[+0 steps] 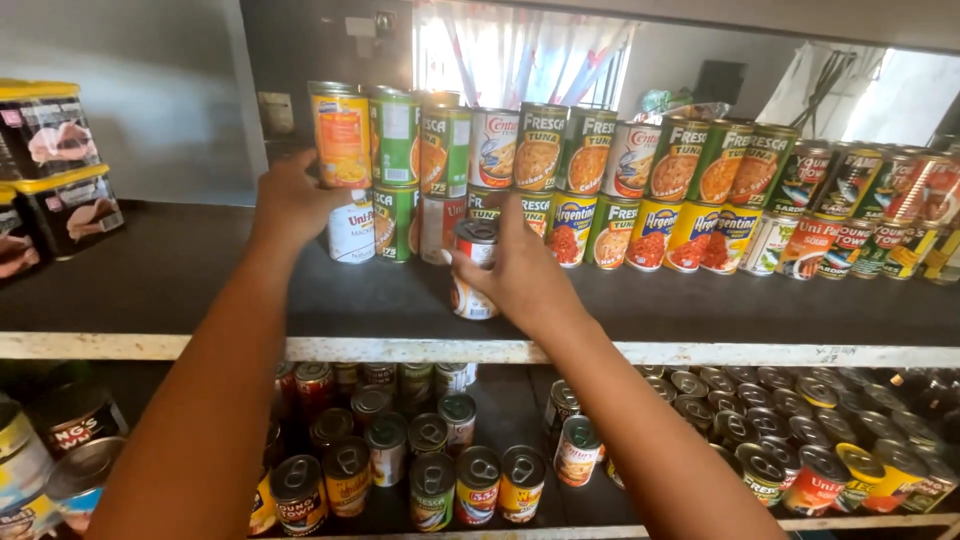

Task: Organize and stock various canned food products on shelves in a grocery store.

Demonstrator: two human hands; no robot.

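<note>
Stock check, canned-goods shelving, largest item first.

1. Upper shelf [180,270] — dark board, white front edge. Holds a two-tier row of cans [640,190], approx. from mid-left to far right; left stretch bare apart from boxed goods [60,165] w/ yellow lids at the far-left end.
2. Lower shelf [520,400] — cans standing upright, pull-tab tops showing, loose clusters left, tighter block at right.
3. Left hand [290,200] — at the left end of the row, fingers wrapped round an orange-yellow can [341,135] in the top tier, which sits on a white can [352,228].
4. Right hand [520,270] — fingers closed round a red-and-white can [474,272], thumb across its label. Can is upright, base on or just above the board (can't tell which), in front of the row, not in line w/ it.

Status, judged: row mostly built and double-stacked; the red-and-white can not yet placed in a tier, left end being steadied or adjusted. Lower-shelf stock untouched.
</note>
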